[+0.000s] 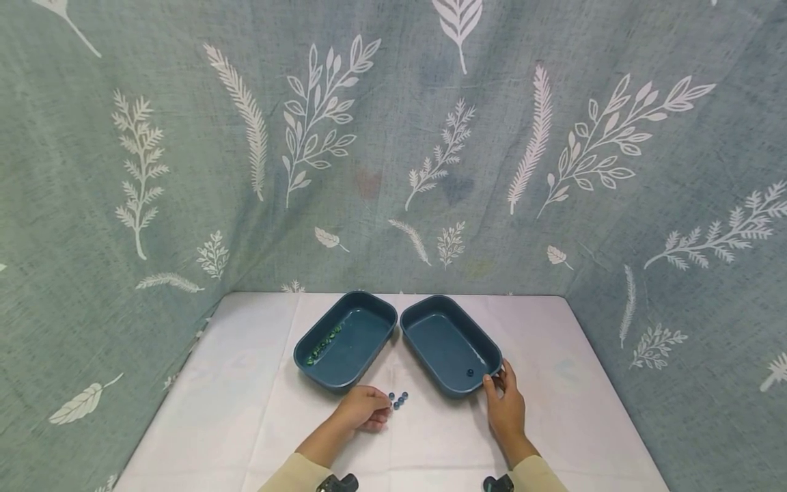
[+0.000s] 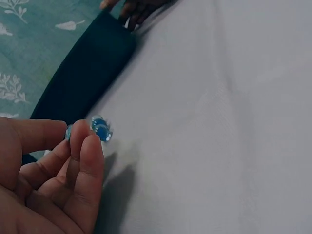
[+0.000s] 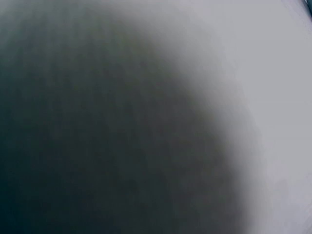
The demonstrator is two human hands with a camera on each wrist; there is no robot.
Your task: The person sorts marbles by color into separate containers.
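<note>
My left hand [image 1: 367, 408] pinches a blue glass marble [image 2: 68, 132] between thumb and fingertips, low over the white cloth. Beside those fingertips, several more blue marbles [image 1: 401, 400] lie loosely grouped on the cloth. My right hand [image 1: 507, 408] grips the near right corner of the right dark blue tub [image 1: 451, 389], thumb at the rim and fingers around the outside. Inside that tub, near the gripped corner, sits a dark blue marble [image 1: 470, 373]. The right wrist view is mostly filled by a dark blur, which hides the hand there.
A matching left tub [image 1: 301, 365] stands angled beside the right one, their far corners close together. Several green marbles [image 1: 324, 344] line its left side. White cloth [image 1: 443, 444] covers the table, and a leaf-patterned curtain [image 1: 381, 239] surrounds its back and sides.
</note>
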